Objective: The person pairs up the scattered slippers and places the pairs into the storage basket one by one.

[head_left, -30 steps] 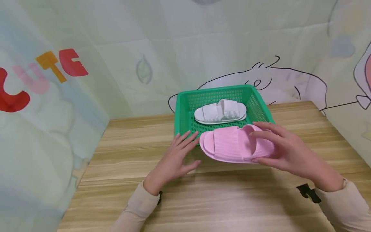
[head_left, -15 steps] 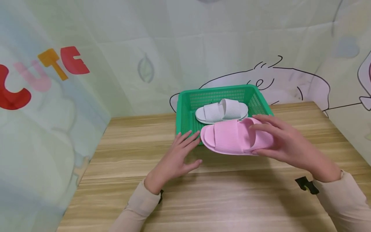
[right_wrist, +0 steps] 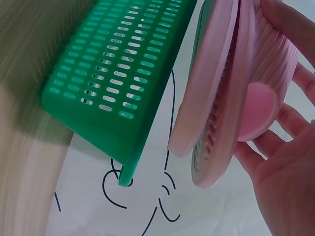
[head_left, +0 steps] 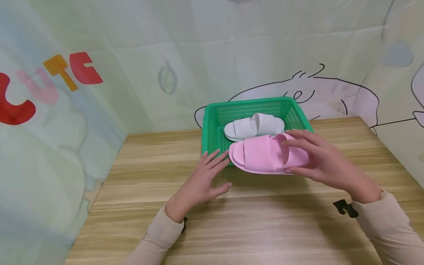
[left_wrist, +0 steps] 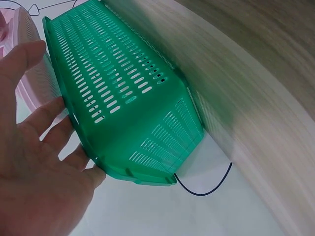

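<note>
A pair of pink slide slippers (head_left: 257,154), one lying under the other, is held by my right hand (head_left: 326,167) at the heel end. In the right wrist view two pink soles (right_wrist: 206,93) show side by side, tilted near the basket wall. The green plastic basket (head_left: 206,127) stands at the back of the table, and the slippers overlap its front rim in the head view. Inside it lie white slide slippers (head_left: 244,129), partly hidden by the pink ones. My left hand (head_left: 200,182) has its fingers spread, fingertips at the basket's front rim (left_wrist: 74,120), thumb apart.
The wood-grain table (head_left: 155,184) runs up to a printed cloth (head_left: 139,66) hanging behind and at both sides. A black clip (head_left: 345,208) shows near the right sleeve cuff.
My right hand has moved the pink slippers up and forward in the head view, over the basket's front part. The left hand has stayed at the rim.
</note>
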A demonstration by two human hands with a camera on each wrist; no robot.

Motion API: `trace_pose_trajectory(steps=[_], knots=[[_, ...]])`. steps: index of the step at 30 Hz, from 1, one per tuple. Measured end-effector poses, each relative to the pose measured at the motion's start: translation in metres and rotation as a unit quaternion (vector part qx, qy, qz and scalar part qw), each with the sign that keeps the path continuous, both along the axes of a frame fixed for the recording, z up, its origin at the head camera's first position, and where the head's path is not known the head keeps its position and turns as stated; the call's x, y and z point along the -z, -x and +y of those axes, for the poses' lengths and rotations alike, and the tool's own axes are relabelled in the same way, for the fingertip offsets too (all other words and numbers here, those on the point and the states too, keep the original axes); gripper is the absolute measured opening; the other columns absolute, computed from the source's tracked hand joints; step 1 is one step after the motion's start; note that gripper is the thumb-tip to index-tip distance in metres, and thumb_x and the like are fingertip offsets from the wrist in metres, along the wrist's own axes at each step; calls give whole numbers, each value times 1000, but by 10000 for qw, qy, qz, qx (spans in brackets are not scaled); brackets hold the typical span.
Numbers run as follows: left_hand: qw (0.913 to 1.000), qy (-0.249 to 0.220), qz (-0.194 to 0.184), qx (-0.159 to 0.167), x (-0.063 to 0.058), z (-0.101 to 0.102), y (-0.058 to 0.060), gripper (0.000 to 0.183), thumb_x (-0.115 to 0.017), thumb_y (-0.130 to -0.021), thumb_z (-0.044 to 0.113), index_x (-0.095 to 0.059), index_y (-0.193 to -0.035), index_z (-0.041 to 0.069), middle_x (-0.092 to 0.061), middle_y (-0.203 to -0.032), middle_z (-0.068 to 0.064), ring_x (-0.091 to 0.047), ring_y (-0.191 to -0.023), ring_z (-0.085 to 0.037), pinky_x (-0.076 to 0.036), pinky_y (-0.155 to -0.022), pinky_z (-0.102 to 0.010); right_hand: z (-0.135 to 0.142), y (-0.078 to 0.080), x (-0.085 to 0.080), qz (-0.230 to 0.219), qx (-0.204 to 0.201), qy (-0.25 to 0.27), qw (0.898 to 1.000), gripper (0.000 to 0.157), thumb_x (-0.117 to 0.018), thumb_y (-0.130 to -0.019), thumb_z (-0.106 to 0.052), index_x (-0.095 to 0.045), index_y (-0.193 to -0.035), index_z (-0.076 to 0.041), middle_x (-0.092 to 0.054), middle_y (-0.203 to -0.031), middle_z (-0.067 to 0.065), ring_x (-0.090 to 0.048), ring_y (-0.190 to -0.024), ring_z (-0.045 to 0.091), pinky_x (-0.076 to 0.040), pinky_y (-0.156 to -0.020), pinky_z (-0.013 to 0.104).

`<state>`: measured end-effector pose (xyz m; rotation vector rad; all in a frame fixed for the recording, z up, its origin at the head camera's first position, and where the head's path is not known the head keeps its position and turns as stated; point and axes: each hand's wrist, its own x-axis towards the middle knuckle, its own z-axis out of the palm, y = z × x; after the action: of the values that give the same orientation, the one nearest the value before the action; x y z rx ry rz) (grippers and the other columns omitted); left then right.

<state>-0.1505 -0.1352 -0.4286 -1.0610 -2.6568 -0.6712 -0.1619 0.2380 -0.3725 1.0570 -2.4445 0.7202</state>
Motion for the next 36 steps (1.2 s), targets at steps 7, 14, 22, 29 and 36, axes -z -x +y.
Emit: trace_pose_trajectory(steps=[7,14,22,29,36], knots=[[10000,-7,15,-8,1,0,1,73,-82,-93,31,-53,-156,8,-45,-166,-12,-37,-154,-43,-20,-126,-67,0,5,2,33,-63,74,9999,78,-102,-62,-10,-71,-134,-15,-58,-150,12,-54,-137,36,-36,-101,3],[10000,12,-4,-18,1,1,1,74,-82,-94,30,-51,-158,10,-45,-166,-11,-36,-155,-42,-19,-127,-66,3,9,3,46,-46,101,9999,80,-102,-61,-9,-70,-134,-16,-59,-150,13,-55,-136,38,-33,-101,1],[9999,43,-120,-58,0,0,-1,76,-82,-93,32,-50,-159,12,-44,-167,-10,-34,-156,-42,-18,-127,-66,3,11,2,-168,252,-38,9995,75,-102,-67,-17,-71,-135,-18,-57,-153,10,-55,-137,36,-48,-101,16],[9998,37,-177,-53,0,0,-1,77,-83,-94,30,-48,-160,12,-43,-168,-9,-33,-157,-43,-17,-127,-65,3,16,4,-196,215,-12,9996,75,-101,-68,-17,-70,-135,-15,-58,-152,11,-55,-137,37,-38,-102,7],[9998,31,-189,-63,0,0,-1,77,-82,-94,31,-48,-160,12,-41,-169,-7,-32,-157,-41,-17,-128,-64,3,24,3,-329,271,3,9991,72,-100,-71,-18,-69,-136,-12,-57,-152,12,-54,-138,39,-54,-107,39]])
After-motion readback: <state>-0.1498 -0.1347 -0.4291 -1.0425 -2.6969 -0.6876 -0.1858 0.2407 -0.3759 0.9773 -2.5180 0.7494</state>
